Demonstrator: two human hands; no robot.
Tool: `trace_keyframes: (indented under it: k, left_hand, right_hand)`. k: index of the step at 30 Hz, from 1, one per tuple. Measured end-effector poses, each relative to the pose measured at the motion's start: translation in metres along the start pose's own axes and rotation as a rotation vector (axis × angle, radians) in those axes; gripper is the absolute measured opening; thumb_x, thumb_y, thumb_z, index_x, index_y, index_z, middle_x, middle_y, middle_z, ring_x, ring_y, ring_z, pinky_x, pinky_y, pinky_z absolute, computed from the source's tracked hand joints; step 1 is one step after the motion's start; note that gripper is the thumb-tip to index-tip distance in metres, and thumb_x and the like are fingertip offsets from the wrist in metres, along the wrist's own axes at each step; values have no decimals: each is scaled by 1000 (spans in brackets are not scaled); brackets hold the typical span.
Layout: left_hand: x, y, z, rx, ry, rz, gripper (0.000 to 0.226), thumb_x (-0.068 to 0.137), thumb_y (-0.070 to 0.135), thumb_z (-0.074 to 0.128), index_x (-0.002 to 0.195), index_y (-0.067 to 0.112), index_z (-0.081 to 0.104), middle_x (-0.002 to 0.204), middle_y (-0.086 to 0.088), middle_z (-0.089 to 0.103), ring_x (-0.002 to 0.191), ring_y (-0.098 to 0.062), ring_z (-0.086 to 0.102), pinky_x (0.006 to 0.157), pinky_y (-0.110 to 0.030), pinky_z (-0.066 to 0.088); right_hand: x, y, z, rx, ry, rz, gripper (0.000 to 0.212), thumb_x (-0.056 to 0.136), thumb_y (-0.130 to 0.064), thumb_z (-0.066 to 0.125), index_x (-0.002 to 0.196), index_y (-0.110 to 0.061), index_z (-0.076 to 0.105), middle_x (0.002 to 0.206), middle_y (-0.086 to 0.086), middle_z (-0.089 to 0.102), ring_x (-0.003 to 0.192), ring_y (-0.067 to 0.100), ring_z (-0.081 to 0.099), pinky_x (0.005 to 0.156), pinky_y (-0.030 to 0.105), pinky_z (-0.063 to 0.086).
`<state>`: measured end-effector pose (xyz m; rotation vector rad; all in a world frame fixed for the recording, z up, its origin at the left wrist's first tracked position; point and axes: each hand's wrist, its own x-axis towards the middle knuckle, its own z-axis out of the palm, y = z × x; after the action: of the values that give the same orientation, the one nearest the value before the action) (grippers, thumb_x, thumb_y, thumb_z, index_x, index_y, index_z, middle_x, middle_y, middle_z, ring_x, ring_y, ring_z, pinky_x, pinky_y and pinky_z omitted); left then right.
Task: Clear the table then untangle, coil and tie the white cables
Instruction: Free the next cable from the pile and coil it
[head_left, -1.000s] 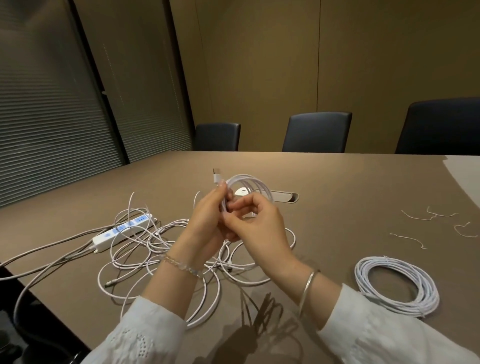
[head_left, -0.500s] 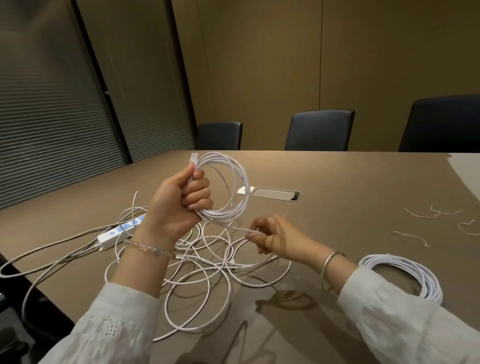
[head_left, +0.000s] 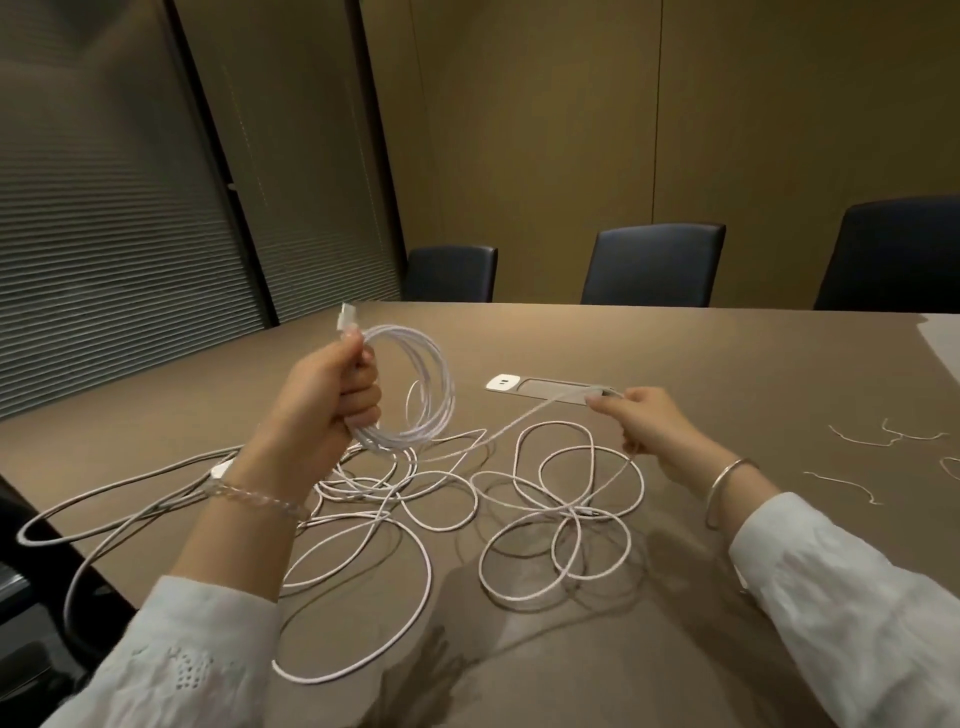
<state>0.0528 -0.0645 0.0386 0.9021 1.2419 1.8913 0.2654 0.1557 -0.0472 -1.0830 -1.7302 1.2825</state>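
Note:
My left hand (head_left: 332, 400) is raised above the brown table (head_left: 727, 597) and grips a small coil of white cable (head_left: 431, 384), with the cable's plug (head_left: 346, 317) sticking up past my thumb. A strand runs from that coil rightward to my right hand (head_left: 644, 423), which pinches it and holds it stretched out. Below both hands a tangle of loose white cable loops (head_left: 561, 499) lies spread on the table. Another white cable (head_left: 119, 499) trails off the left edge, and my left wrist hides where it ends.
A flush socket panel (head_left: 540, 387) is set in the table just beyond my right hand. Several short twist ties (head_left: 862, 441) lie at the right. Three dark chairs (head_left: 654, 265) stand along the far edge, with blinds on the left.
My right hand has slid rightward along the strand, drawing it out from the coil. My left hand has kept the coil raised. The finished coil at the right has left the view.

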Motion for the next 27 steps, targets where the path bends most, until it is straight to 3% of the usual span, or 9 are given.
trace_keyframes:
  k: [3,5,7,10,15,18,21,24,27]
  left_hand:
    - [4,-20,10,172,103,48,36,105,29,41,71,15,42,43,10,26,34,-4,20,35,-12,19]
    - [6,-33,16,237,136,52,36,105,29,42,71,16,43,43,10,28,35,-4,22,35,-14,21]
    - [8,-45,23,277,147,47,36,105,29,42,71,16,43,43,11,31,35,-4,23,35,-16,23]
    - [6,-58,35,270,146,31,35,105,29,41,72,17,42,43,11,31,35,-4,24,35,-17,24]
    - [5,-66,56,88,78,-79,45,103,47,37,78,12,47,47,4,27,40,-9,25,41,-21,27]
    - [3,-59,60,-51,-65,-176,60,92,64,42,64,12,52,46,-3,37,36,-17,41,37,-23,37]
    - [2,-57,61,25,-95,-154,38,85,49,62,69,16,51,53,1,45,38,-16,47,33,-22,36]
    - [3,-59,60,89,-87,-115,30,98,33,52,75,14,47,58,-1,39,40,-15,41,37,-22,33]
    - [5,-55,58,-98,-136,-160,32,100,34,45,74,15,44,54,4,35,43,-9,34,48,-23,31]
  right_hand:
    - [-13,-30,2,14,-77,-9,26,91,-31,64,79,-12,49,67,6,38,51,16,35,49,26,32]
    - [-28,-49,10,160,-135,-20,12,97,-17,52,88,-10,55,69,3,39,50,12,33,48,25,30]
    - [-47,-64,17,299,-155,-68,17,97,-2,43,94,-6,60,68,3,43,49,9,35,46,21,30]
    - [-77,-78,28,418,-183,-174,17,95,2,49,102,-2,63,71,4,54,48,7,46,44,17,40]
    - [-108,-81,53,456,-254,-339,14,91,1,61,100,-7,68,74,10,61,51,8,53,48,19,47]
    - [-114,-69,69,407,-264,-371,20,88,2,64,104,-9,71,82,17,70,51,13,55,45,22,46]
    - [-114,-58,76,306,-225,-400,23,86,-1,67,105,-12,73,77,2,68,48,14,57,43,22,45]
    - [-113,-52,77,288,-199,-433,13,81,-2,72,84,-14,69,68,0,65,44,14,58,42,23,46]
    - [-113,-46,78,265,-207,-411,19,78,-8,76,76,-14,58,66,3,63,43,16,59,43,26,47]
